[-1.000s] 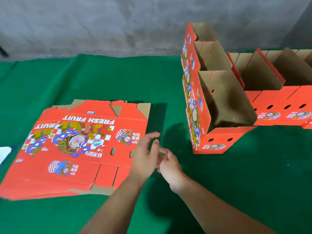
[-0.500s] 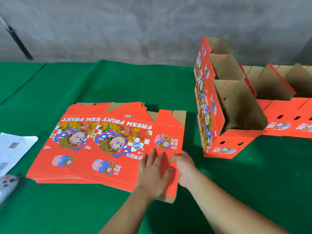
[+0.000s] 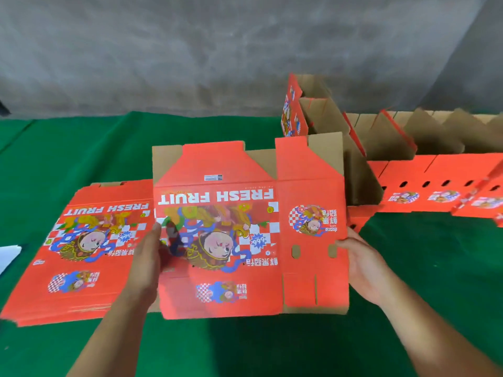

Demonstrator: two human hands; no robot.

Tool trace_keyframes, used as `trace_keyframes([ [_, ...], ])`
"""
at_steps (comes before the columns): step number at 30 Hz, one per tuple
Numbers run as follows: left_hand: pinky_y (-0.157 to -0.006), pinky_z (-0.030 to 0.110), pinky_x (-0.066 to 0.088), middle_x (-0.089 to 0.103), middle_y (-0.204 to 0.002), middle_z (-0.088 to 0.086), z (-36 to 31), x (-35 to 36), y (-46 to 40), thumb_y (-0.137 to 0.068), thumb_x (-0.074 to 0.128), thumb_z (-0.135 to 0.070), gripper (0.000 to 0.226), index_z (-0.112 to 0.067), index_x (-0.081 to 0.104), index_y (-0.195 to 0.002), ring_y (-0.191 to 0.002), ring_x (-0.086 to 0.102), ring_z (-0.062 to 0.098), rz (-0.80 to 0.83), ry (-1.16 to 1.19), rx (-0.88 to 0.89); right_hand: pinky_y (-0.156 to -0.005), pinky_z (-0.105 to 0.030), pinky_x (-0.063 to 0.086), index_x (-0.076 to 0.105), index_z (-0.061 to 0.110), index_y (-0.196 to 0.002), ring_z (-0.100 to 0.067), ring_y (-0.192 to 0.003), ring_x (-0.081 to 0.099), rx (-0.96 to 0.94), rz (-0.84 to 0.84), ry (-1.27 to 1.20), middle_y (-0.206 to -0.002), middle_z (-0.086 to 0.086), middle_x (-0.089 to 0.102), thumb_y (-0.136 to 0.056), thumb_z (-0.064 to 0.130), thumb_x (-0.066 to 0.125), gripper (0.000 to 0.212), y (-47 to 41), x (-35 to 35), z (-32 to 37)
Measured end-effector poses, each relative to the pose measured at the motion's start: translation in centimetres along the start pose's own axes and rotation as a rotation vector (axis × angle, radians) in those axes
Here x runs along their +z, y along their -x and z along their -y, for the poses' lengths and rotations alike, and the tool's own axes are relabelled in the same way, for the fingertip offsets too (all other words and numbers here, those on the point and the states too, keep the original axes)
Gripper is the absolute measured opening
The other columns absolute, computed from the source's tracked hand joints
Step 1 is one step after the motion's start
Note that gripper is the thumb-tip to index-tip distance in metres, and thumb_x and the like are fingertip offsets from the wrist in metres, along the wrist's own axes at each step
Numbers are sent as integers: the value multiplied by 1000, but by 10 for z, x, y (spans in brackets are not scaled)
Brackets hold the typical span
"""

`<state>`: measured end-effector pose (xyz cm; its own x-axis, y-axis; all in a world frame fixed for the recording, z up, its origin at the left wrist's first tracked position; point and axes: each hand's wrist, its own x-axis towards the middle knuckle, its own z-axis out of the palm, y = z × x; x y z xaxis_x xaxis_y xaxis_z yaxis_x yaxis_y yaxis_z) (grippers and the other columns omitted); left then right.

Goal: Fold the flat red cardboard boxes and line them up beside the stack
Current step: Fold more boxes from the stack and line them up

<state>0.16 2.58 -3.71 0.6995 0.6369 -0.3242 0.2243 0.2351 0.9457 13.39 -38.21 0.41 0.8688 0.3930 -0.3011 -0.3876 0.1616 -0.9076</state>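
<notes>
A flat red "FRESH FRUIT" box (image 3: 245, 213) is lifted off the stack and held in front of me, printed face up. My left hand (image 3: 145, 263) holds its left edge, the fingers hidden behind the card. My right hand (image 3: 362, 263) holds its right edge with the thumb on the printed side. The stack of flat red boxes (image 3: 79, 257) lies on the green cloth at the left. Folded boxes (image 3: 424, 183) stand in a row at the right, their brown insides open upward, partly hidden behind the held box.
A green cloth (image 3: 422, 268) covers the work surface. A grey wall (image 3: 217, 50) runs along the back. A white sheet (image 3: 8, 255) pokes in at the left edge. One folded box (image 3: 294, 110) stands taller at the near end of the row.
Both hands went from pressing on the top flat box to holding it by its two side edges. The box has come up off the stack and toward me.
</notes>
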Motion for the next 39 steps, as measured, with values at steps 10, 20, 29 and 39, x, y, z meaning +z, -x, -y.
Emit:
trace_keyframes([
  [10,-86,42,58,68,-138,-6,-6,33,72,-95,63,-64,55,-41,54,-144,-116,71,17,290,1,301,-108,-30,35,53,63,-133,13,-128,49,-98,-256,205,-137,35,56,-67,99,46,76,20,-16,12],
  [20,-100,21,52,65,-143,-5,25,97,132,-101,69,-20,55,-40,48,-148,-130,63,10,545,-42,351,-120,-46,33,51,51,-141,4,-131,53,-66,-310,159,-144,24,57,-65,96,57,89,33,2,-43],
  [29,-72,27,54,77,-93,-4,16,73,87,-85,74,-67,46,-24,73,-100,-85,69,11,96,89,222,-90,-47,58,77,43,-106,-21,-93,77,46,-663,16,-100,4,80,-48,102,58,85,33,-49,-28],
  [39,-91,47,60,74,-130,8,8,52,72,-67,93,-61,71,-27,74,-125,-118,72,31,606,-78,-35,-80,-45,46,76,24,-103,-27,-90,60,44,-682,36,-98,-10,69,-70,87,50,75,27,-71,-10],
])
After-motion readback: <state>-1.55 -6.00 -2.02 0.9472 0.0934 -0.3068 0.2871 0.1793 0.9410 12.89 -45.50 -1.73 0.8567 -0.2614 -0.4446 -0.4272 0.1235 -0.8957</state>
